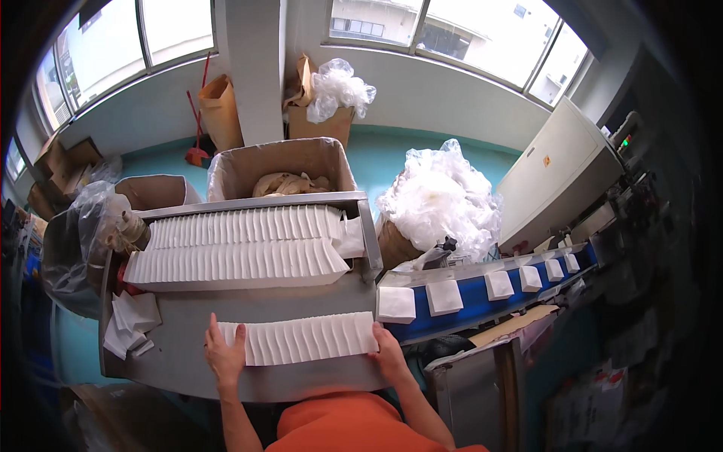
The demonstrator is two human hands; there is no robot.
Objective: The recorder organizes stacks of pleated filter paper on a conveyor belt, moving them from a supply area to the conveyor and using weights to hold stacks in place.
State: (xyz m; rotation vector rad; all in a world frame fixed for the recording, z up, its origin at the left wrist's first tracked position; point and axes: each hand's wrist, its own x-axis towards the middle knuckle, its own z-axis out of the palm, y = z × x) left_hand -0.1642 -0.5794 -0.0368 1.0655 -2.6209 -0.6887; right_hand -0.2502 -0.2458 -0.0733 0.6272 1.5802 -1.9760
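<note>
A row of white folded paper napkins, standing on edge in several packs, lies along the near part of the metal table. My left hand presses on its left end, with thumb and fingers apart around the corner. At the right end my right hand grips the last pack, so the row is squeezed between both hands. Farther back, two longer rows of the same napkins lie side by side against the table's raised rear edge. Some loose, crumpled napkins rest at the table's left side.
Right of the table, a blue conveyor belt carries several spaced napkin packs. Behind stand a large carton and a heap of clear plastic bags. A plastic-lined bin is at left, and a pale cabinet at right.
</note>
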